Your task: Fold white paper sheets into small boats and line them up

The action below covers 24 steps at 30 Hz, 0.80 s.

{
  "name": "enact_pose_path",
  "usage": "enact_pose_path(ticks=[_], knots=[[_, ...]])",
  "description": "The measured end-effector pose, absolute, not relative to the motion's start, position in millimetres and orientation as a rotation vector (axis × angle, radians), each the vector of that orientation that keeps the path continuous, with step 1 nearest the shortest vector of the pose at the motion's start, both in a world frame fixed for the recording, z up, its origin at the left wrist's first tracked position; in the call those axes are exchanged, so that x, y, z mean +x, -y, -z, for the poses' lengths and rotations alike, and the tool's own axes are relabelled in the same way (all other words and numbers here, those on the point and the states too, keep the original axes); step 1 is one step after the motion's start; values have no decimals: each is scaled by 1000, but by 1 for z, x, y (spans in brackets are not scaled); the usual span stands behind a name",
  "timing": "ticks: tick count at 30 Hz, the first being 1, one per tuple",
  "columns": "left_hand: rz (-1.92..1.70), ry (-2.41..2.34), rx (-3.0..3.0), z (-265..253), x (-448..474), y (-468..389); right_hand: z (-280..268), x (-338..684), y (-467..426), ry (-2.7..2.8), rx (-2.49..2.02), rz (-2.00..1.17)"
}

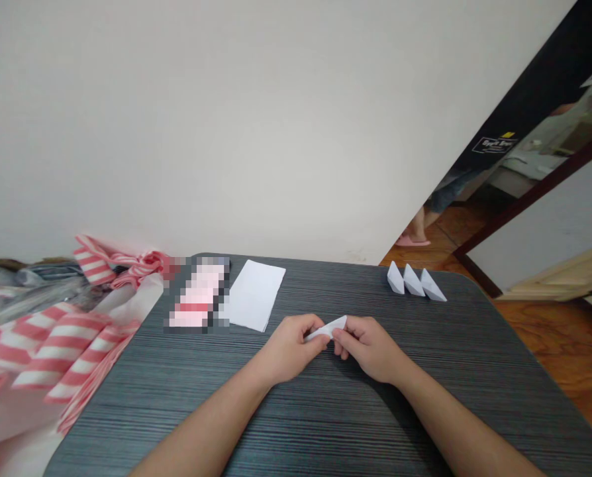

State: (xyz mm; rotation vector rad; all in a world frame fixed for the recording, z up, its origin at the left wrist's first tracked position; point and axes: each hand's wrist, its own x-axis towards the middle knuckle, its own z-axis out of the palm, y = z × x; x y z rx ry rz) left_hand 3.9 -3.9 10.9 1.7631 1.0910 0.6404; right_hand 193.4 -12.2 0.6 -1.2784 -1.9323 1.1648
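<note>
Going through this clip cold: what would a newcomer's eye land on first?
Probably the small folded white paper held between the left hand and the right hand, over the middle of the dark table. Next, perhaps, the three folded white paper pieces in a row near the table's far right corner. The red-and-white striped cloth, heaped beyond the table's left edge, also stands out.
</note>
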Motion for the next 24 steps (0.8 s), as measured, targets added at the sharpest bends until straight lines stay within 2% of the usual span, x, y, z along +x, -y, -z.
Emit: enact_pose_path(ticks=[24], knots=[[-580,-1031,1634,-8,2,4,0,199,9,1814,-1311,-1150]])
